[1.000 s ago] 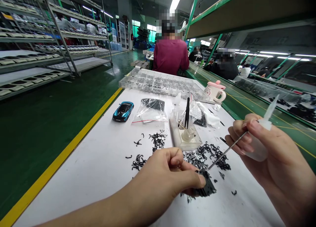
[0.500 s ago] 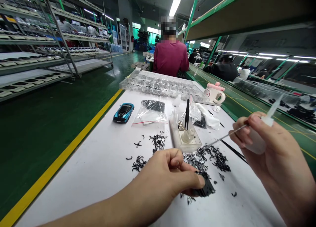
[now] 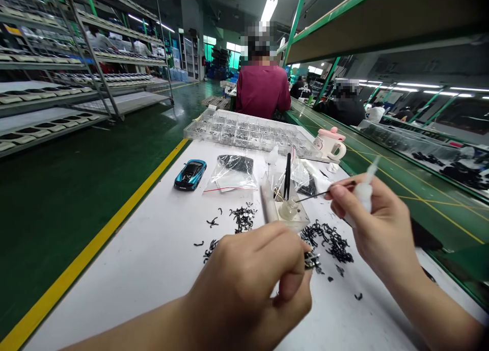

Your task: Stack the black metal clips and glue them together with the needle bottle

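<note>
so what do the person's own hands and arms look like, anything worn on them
Both are bare: the left hand and the right hand wear no gloves or rings, and the forearms in view show no sleeves, watches or bands. The fingernails look short.

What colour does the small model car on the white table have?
The model car is bright metallic blue with dark windows; the head view shows it.

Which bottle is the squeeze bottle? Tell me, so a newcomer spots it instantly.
Above the white workbench, find the person's right hand, raised at the right. It grips a white plastic squeeze bottle with a tapered nozzle pointing up, unlike the small glass bottle sitting in a clear holder on the bench.
</note>
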A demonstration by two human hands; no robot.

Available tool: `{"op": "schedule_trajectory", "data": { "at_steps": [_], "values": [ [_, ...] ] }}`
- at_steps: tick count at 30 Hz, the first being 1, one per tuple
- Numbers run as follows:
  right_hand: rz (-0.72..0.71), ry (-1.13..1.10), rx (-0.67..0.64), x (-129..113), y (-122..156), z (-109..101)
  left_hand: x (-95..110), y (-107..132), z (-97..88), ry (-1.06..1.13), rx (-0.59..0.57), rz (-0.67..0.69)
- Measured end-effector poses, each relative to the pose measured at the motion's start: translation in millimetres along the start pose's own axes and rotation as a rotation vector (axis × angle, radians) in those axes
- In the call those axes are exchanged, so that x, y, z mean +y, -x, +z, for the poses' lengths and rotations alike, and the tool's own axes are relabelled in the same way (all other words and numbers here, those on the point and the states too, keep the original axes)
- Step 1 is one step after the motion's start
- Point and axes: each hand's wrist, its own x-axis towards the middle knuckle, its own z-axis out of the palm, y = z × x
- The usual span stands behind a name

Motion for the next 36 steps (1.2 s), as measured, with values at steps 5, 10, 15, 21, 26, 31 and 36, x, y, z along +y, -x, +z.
{"op": "schedule_trajectory", "data": {
  "at_steps": [5,10,15,21,26,31,36],
  "values": [
    [0.157,0.014,-0.168,-2,-2,-1,3,3,-3.6,-0.252,-0.076,0.087],
    [0.304,-0.074,-0.179,17,-16,-11,0,6,-2.6,-0.385,-0.077,0.210],
    [0.388,0.000,-0.138,51,-29,-16,-1,5,1.6,-0.386,-0.076,0.236],
    [0.416,0.118,-0.232,62,-32,-12,0,3,3.1,-0.352,0.015,0.274],
    [0.411,0.126,-0.236,68,-34,-13,2,5,4.4,-0.347,0.036,0.234],
    [0.413,0.131,-0.253,70,-36,-17,3,6,3.4,-0.318,0.042,0.232],
    [0.379,0.151,-0.251,68,-37,-18,-2,7,10.0,-0.182,0.104,0.198]
  ]
}}
